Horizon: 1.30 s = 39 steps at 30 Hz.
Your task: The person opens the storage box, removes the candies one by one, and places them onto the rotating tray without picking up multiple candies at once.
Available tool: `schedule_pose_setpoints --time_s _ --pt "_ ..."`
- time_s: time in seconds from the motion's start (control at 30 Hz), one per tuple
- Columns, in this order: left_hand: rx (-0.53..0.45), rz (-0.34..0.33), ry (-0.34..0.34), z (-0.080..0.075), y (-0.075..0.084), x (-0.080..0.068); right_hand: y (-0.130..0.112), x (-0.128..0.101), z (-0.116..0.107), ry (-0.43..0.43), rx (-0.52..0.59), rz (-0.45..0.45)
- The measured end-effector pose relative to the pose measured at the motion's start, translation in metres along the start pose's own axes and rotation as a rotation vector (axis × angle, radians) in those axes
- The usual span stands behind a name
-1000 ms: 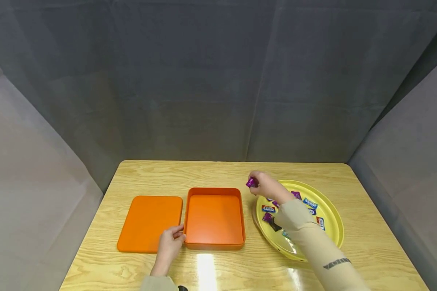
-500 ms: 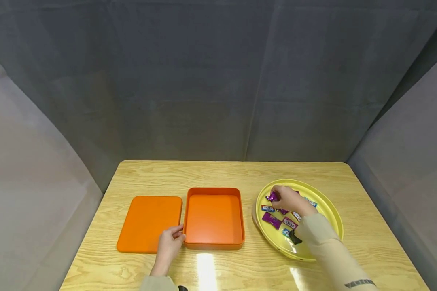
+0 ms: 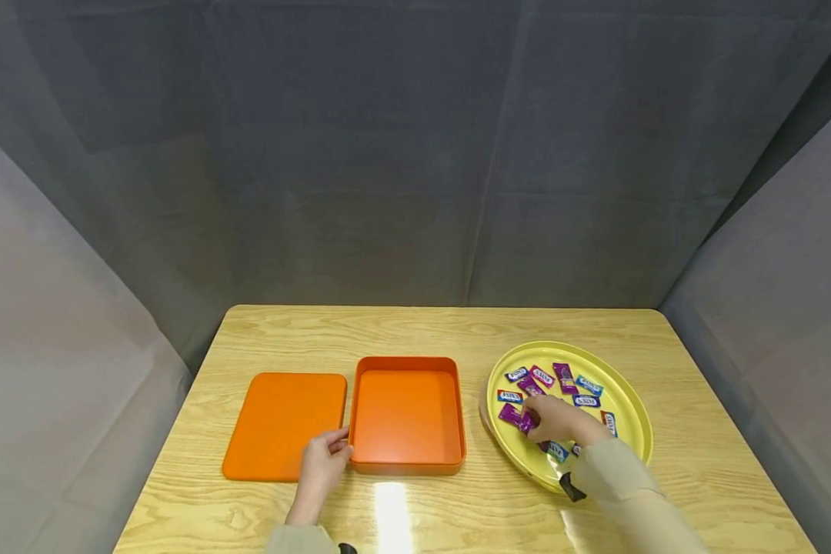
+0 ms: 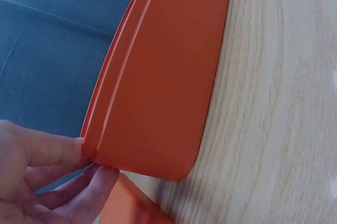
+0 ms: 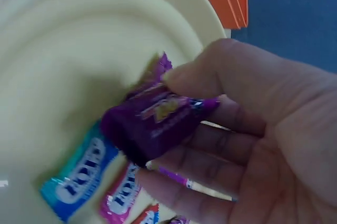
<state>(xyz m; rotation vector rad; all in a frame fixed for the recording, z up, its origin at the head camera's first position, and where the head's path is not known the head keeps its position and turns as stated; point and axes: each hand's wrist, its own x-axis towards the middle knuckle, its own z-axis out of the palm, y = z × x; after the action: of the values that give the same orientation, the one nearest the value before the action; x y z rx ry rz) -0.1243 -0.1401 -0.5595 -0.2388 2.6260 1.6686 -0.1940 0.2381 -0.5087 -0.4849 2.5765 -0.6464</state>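
In the head view my left hand [image 3: 322, 465] is at the near left corner of the open orange box [image 3: 408, 469]. The left wrist view shows its thumb and fingers pinching the box's rim. My right hand [image 3: 561, 419] is low over the yellow round tray [image 3: 637, 415]. Between its thumb and fingers it holds a purple-wrapped candy [image 5: 155, 118], slightly blurred in the right wrist view. A second purple tip shows behind that candy, partly hidden. Several wrapped candies lie on the tray, among them a teal-and-blue one [image 5: 84, 174] and a pink one [image 5: 122, 195] close to the fingers.
A flat orange lid [image 3: 284, 427] lies left of the box on the wooden table [image 3: 415, 331]. The tray stands to the right of the box with a gap between them. Grey cloth [image 3: 388, 154] hangs behind the table and on both sides.
My right hand has come from the tray's left edge, where it held up a purple candy, over the back left to the tray's front left part. My left hand stays at the box.
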Motion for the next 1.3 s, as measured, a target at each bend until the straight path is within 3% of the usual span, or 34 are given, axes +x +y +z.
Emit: schedule_pose_setpoints --time_s 0.27,0.5,0.77,0.93,1.3 --pt "-0.006 0.001 -0.005 0.000 0.001 -0.001 -0.003 -0.009 0.017 -0.090 0.018 0.078" --pt "-0.015 -0.008 -0.003 0.000 -0.001 0.001 -0.005 -0.007 0.026 -0.058 -0.078 0.110" --pt "-0.014 -0.008 0.000 0.000 -0.001 0.001 -0.011 -0.006 0.037 -0.004 -0.044 0.118" --pt "-0.020 -0.015 0.000 0.000 -0.001 0.001 -0.013 -0.006 0.040 0.037 -0.090 0.099" --pt "-0.038 -0.021 -0.010 0.001 -0.002 0.000 -0.014 -0.008 0.038 0.038 -0.074 0.087"
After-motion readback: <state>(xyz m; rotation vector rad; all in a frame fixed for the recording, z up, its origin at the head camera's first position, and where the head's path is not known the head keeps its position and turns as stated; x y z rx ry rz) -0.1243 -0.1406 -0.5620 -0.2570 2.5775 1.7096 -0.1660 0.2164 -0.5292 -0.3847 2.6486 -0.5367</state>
